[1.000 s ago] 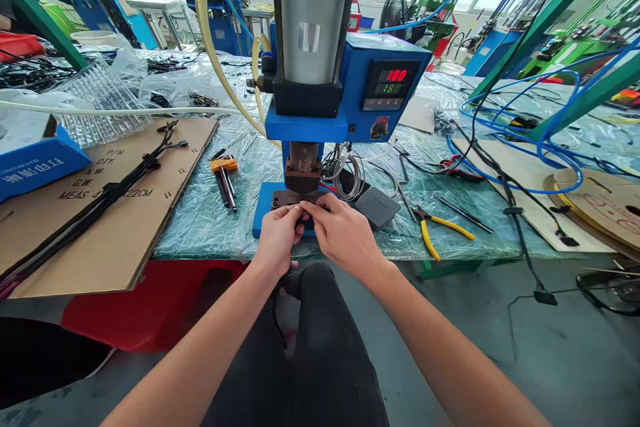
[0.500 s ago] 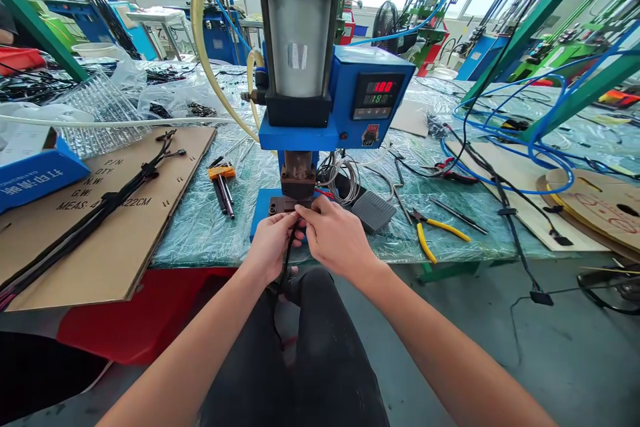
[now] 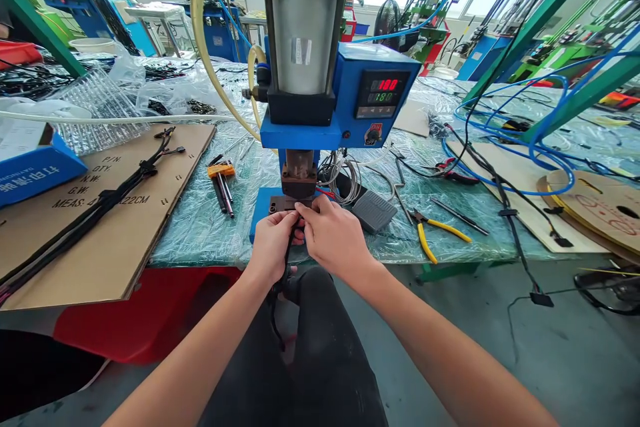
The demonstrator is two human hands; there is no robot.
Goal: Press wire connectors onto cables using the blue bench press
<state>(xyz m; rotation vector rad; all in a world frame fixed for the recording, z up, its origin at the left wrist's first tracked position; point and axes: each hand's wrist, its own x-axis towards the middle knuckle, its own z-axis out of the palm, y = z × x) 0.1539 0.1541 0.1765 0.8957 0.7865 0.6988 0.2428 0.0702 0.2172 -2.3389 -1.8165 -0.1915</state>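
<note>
Close together at the front of the blue press machine [image 3: 300, 138], my two hands meet just below its metal press head [image 3: 299, 180]. My left hand [image 3: 274, 240] is closed in a pinch on a black cable [image 3: 287, 253], which hangs down between my knees. Beside it, my right hand [image 3: 335, 230] is closed too, thumb and forefinger pinching at the cable's upper end. The fingertips hide that end, at the edge of the lower die block [image 3: 281, 204]. A lit display [image 3: 383, 93] sits on the machine's control box.
Yellow-handled pliers [image 3: 440, 233], a grey foot pedal [image 3: 374, 211] and a metal rod [image 3: 460, 216] lie to the right. On the left are an orange-clipped set of pens [image 3: 221, 180] and cardboard [image 3: 115, 240] bearing a black cable harness [image 3: 125, 188]. A cardboard reel [image 3: 600, 203] lies far right.
Both hands keep the same pinch at the die. The view has shifted very slightly, and the hanging cable has swung a little below my hands.
</note>
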